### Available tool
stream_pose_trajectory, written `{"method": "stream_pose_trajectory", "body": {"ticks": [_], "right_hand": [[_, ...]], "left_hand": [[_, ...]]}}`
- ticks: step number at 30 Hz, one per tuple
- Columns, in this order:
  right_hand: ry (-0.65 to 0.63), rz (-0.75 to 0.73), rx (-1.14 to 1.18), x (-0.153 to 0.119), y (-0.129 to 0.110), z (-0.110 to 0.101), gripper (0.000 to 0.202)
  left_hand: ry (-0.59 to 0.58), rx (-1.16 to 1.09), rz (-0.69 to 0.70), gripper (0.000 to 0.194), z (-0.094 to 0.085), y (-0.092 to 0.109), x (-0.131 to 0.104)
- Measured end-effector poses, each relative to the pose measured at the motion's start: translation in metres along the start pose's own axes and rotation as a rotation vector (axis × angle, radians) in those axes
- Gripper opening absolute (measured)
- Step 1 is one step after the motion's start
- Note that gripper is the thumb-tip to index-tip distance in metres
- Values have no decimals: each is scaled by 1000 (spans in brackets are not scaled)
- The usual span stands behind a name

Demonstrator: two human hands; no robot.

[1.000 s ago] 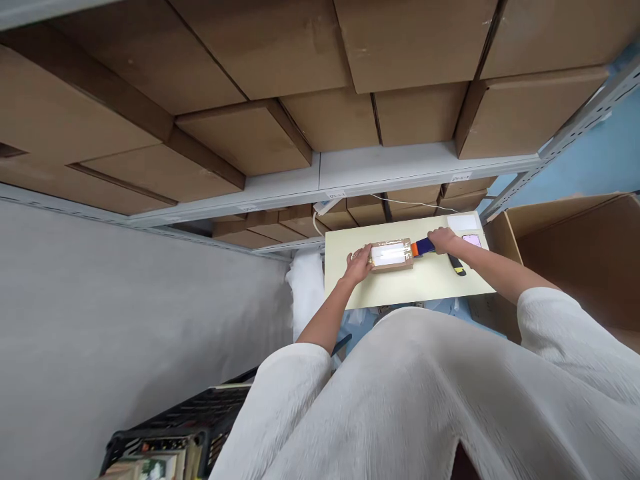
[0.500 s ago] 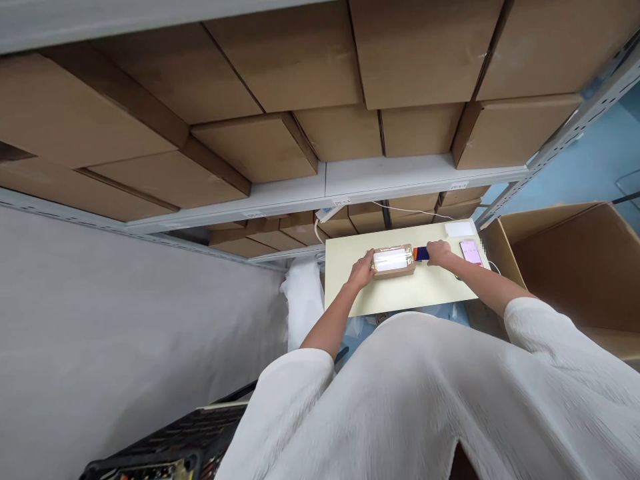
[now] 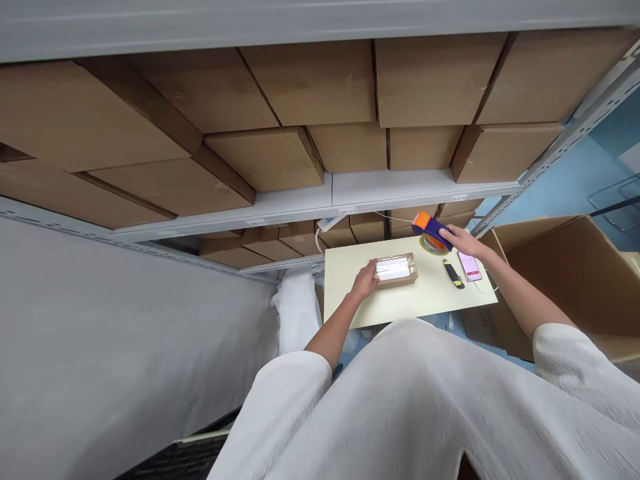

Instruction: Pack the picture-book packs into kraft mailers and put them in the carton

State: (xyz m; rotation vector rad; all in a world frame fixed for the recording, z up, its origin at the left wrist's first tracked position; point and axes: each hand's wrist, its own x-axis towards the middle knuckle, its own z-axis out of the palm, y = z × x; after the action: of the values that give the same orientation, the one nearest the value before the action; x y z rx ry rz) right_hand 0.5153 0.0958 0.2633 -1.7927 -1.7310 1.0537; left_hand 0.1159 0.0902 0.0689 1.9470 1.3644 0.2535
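Observation:
A small brown carton [image 3: 396, 271] with clear tape and a white label on top lies on a pale yellow board [image 3: 345, 300]. My left hand [image 3: 367, 280] grips the carton's left end, fingers on top of it. Held above the board's back right part, a blue and orange tape dispenser [image 3: 434, 233] is in my right hand [image 3: 461, 241], whose fingers wrap its handle. The dispenser is apart from the carton. A black and yellow cutter [image 3: 453, 274] lies right of the carton, beside a phone [image 3: 469, 266] with a lit screen.
Shelves [image 3: 400, 187] full of brown boxes [image 3: 310, 83] rise behind the board. A large open carton [image 3: 570, 280] stands at the right. White wrapping material [image 3: 296, 310] hangs at the board's left, near a grey wall [image 3: 125, 347]. A black crate [image 3: 180, 457] is at the lower left.
My right hand has lifted the tape dispenser up and back, away from the carton's right end. The cutter now shows fully. My left hand remains on the carton; the camera view has shifted slightly.

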Motion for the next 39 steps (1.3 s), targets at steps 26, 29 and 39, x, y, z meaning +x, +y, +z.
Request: {"method": "stream_pose_trajectory", "body": {"ticks": [26,29,39], "right_hand": [[353,-500,-722,135,-88,27,60],[363,-416,-703,87,-59,25,51],[366,390,-386,-55,61,0,39]], "left_hand": [[8,75,20,82,-4,18,-18],[28,83,68,83,-4,19,-20],[-14,63,219,78,17,56,2]]}}
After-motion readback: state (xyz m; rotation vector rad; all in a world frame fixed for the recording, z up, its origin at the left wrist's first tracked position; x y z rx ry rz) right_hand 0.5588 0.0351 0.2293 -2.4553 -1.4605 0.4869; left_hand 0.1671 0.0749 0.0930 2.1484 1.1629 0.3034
